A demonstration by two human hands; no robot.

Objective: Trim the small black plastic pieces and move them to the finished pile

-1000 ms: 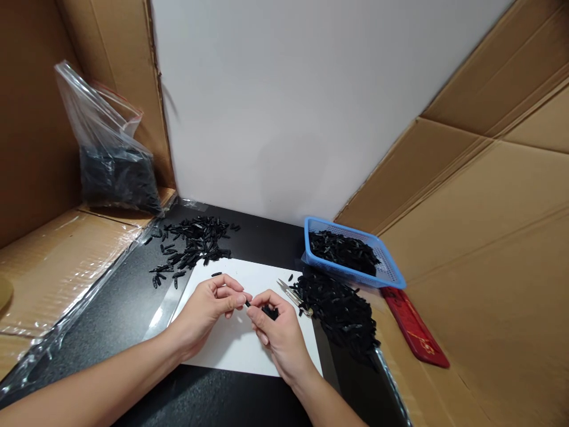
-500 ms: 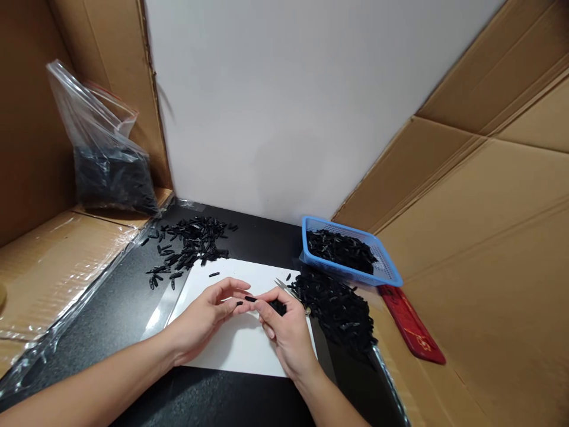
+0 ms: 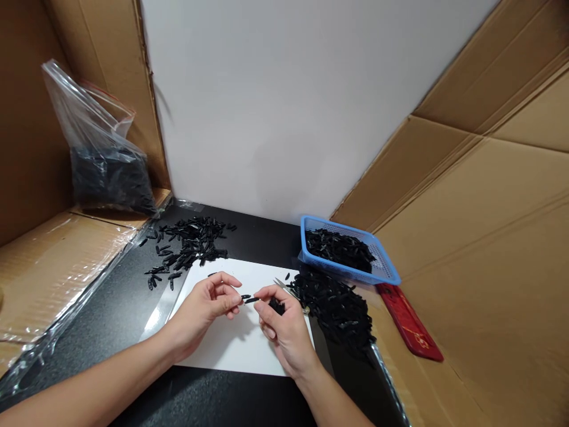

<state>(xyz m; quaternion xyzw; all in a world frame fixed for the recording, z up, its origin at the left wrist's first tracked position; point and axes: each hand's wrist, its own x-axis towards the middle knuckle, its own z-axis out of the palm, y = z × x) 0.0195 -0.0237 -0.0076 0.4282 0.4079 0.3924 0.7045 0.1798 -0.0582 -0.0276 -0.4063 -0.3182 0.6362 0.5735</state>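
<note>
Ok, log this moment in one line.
left hand: pinches black piece; right hand: pinches second piece, cluster in palm; white sheet: below both hands; blue basket: holds dark pile

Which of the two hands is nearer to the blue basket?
Right. The right hand is left of the blue basket and closer to the person; the left hand is farther left of it.

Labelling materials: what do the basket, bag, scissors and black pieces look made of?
Basket: likely moulded plastic, satin blue; perforated walls.
Bag: clear, glossy plastic film; see-through, with creases and highlights.
Scissors: probably metal, silvery blades.
Black pieces: unclear; mostly dull with some glints, maybe plastic or something dried. Too small to tell.
</note>
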